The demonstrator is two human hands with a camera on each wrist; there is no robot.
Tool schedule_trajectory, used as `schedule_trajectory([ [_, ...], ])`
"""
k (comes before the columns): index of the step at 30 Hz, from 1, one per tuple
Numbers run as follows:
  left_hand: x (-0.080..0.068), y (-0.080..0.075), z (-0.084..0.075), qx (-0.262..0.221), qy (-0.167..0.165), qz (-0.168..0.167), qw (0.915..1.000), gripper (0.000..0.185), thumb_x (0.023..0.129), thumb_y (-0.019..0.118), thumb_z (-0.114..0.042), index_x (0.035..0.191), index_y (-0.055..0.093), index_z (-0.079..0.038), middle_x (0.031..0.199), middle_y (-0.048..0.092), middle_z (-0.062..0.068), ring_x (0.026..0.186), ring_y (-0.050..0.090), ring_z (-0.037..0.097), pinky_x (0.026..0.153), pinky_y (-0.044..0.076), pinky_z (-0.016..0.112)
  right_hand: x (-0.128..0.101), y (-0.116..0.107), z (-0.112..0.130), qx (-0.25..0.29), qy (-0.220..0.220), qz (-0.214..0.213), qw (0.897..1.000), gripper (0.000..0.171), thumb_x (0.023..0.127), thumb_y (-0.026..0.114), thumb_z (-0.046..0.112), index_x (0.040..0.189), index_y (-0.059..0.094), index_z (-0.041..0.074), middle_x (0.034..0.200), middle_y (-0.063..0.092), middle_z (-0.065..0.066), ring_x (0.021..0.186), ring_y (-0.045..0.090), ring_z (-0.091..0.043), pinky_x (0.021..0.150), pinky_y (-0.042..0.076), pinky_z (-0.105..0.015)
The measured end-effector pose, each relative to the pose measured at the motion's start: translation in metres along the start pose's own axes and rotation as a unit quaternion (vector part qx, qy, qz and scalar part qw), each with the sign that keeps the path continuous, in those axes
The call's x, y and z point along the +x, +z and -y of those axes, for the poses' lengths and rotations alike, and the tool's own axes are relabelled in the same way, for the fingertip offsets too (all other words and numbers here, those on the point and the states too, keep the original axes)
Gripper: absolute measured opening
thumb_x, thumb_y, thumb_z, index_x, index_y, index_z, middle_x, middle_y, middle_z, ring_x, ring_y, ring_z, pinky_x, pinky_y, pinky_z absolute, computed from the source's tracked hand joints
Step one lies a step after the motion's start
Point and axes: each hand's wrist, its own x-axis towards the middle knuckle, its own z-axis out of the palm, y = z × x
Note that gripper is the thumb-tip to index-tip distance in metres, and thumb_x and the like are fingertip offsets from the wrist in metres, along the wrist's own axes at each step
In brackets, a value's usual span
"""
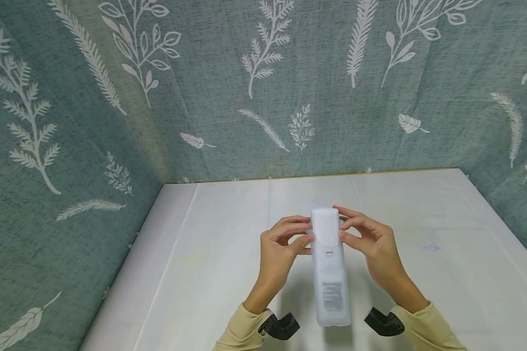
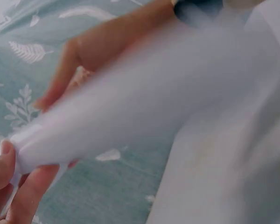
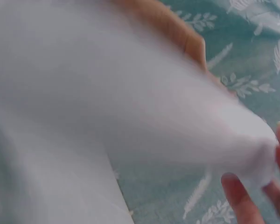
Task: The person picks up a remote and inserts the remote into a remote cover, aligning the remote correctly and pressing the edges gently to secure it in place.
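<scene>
both hands are raised over the white table (image 1: 421, 219), wrists low, fingers curled inward toward each other. the left hand (image 1: 281, 248) pinches the far end of a white remote control (image 1: 329, 273) from its 9 o'clock side, thumb on top; the right hand (image 1: 373, 241) pinches the same end from 3 o'clock. the remote sits between the hands above the table's middle, long axis running 12 to 6 o'clock, far end at 12, printed label facing up near the 6 o'clock end. both wrist views are badly blurred: the remote fills them as a pale wedge, with only fingertips (image 2: 4, 165) showing at its narrow end. the leaf-patterned wall covering (image 1: 92, 122) stands behind and at the sides. the label text is unreadable.
</scene>
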Motion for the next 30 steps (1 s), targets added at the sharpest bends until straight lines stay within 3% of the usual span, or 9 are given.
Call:
schedule_trajectory([
  [6, -0.002, 0.001, 0.005, 0.013, -0.007, -0.015, 0.9998, 0.01, 0.08, 0.072, 0.004, 0.089, 0.069, 0.009, 0.107, 0.059, 0.018, 0.097, 0.064, 0.031, 0.057, 0.058, 0.044, -0.006, 0.009, -0.003, -0.042, 0.063, -0.061, 0.995, 0.029, 0.083, 0.07, -0.003, 0.107, 0.056, -0.007, 0.113, 0.062, -0.006, 0.096, 0.063, -0.019, 0.068, 0.059, -0.033],
  [10, -0.002, 0.003, 0.007, 0.011, -0.004, -0.024, 0.9996, 0.011, 0.08, 0.072, 0.003, 0.088, 0.069, 0.009, 0.107, 0.06, 0.019, 0.097, 0.064, 0.03, 0.055, 0.058, 0.043, -0.006, 0.012, -0.003, -0.036, 0.065, -0.076, 0.994, 0.038, 0.081, 0.072, -0.003, 0.116, 0.056, -0.006, 0.111, 0.063, -0.007, 0.083, 0.064, -0.019, 0.059, 0.058, -0.036],
  [19, 0.003, 0.009, 0.003, 0.004, -0.025, -0.082, 0.9963, 0.008, 0.079, 0.072, 0.004, 0.083, 0.068, 0.01, 0.1, 0.063, 0.018, 0.089, 0.066, 0.03, 0.051, 0.058, 0.038, 0.0, 0.013, 0.003, -0.02, 0.017, -0.04, 0.999, 0.041, 0.077, 0.071, -0.011, 0.116, 0.059, -0.011, 0.106, 0.062, -0.01, 0.081, 0.062, -0.018, 0.053, 0.057, -0.035],
  [26, 0.013, 0.013, -0.003, -0.004, -0.044, -0.086, 0.9953, 0.008, 0.077, 0.073, 0.008, 0.082, 0.068, 0.012, 0.098, 0.063, 0.018, 0.087, 0.067, 0.028, 0.049, 0.058, 0.038, 0.008, 0.01, 0.01, -0.104, 0.001, -0.028, 0.994, 0.04, 0.075, 0.073, -0.011, 0.113, 0.064, -0.007, 0.105, 0.063, -0.008, 0.084, 0.064, -0.019, 0.056, 0.059, -0.035],
  [30, 0.018, 0.014, -0.005, -0.001, -0.046, -0.082, 0.9956, 0.009, 0.077, 0.073, 0.007, 0.083, 0.068, 0.011, 0.099, 0.063, 0.018, 0.087, 0.067, 0.028, 0.05, 0.058, 0.038, 0.015, 0.007, 0.01, -0.101, 0.001, -0.02, 0.995, 0.041, 0.075, 0.074, -0.011, 0.114, 0.064, -0.008, 0.104, 0.063, -0.01, 0.084, 0.064, -0.019, 0.06, 0.059, -0.032],
])
